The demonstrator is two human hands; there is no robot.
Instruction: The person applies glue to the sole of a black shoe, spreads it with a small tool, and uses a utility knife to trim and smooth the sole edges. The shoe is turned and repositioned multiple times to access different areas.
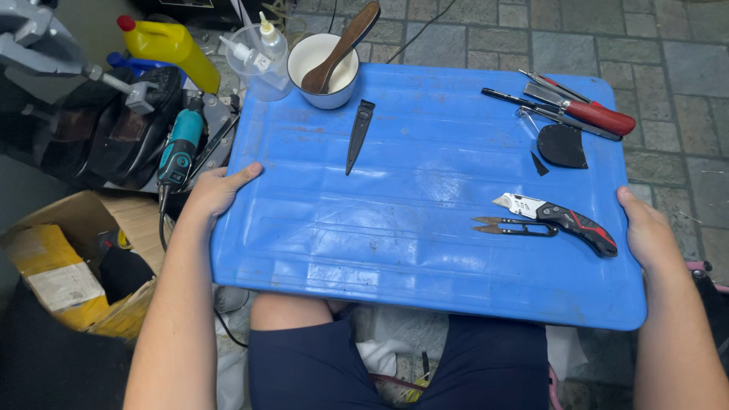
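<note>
A blue plastic board [395, 250] rests across my lap. My left hand [215, 191] grips its left edge, thumb on top. Gripping the right edge is my right hand [645, 231]. On the board lie a black pointed leather piece [359, 134], a folding utility knife [566, 220] with a red and black handle, small thread snips [512, 225], a dark rounded leather patch [563, 146] and a white bowl [324, 70] holding a wooden spoon [342, 47].
Red-handled tools and a black pen [577, 110] lie at the board's far right corner. To the left are a teal rotary tool [181, 144], a yellow bottle [171, 45], a clear cup with small bottles [260, 55], dark shoes and a cardboard box [68, 266]. The floor is stone tile.
</note>
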